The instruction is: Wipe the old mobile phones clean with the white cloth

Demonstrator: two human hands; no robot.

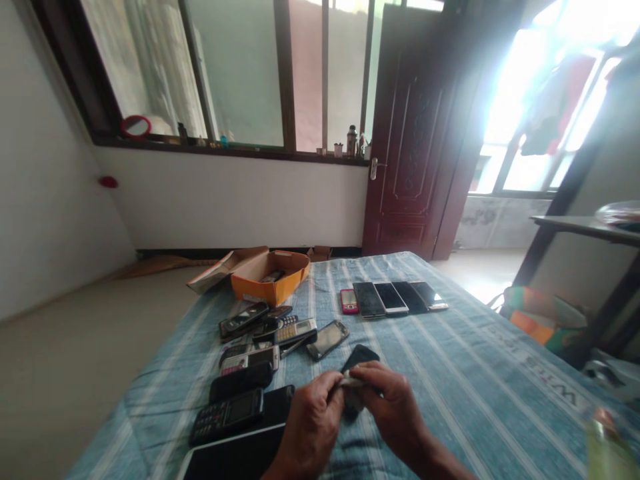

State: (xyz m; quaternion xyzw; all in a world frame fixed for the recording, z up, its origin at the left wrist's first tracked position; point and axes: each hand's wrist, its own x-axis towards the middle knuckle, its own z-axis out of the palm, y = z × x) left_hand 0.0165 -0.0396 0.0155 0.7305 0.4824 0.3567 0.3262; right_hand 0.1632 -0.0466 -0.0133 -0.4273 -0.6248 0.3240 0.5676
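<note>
Whitish scrap (pixel 351 381), small, crumpled-looking, pinched between fingertips of left hand (pixel 314 415) and right hand (pixel 393 399); material too blurred to call. Dark flat object (pixel 362 357), phone-like, rounded corners, just behind and below the scrap: far end points away, slightly right. Middle hidden by the hands, so can't tell if scrap touches it.

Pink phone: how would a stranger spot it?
On the striped cloth, beyond the right hand, lies a row of phones. The pink phone is at its left end, beside a dark phone. It is the smallest there and the only pink one.
</note>
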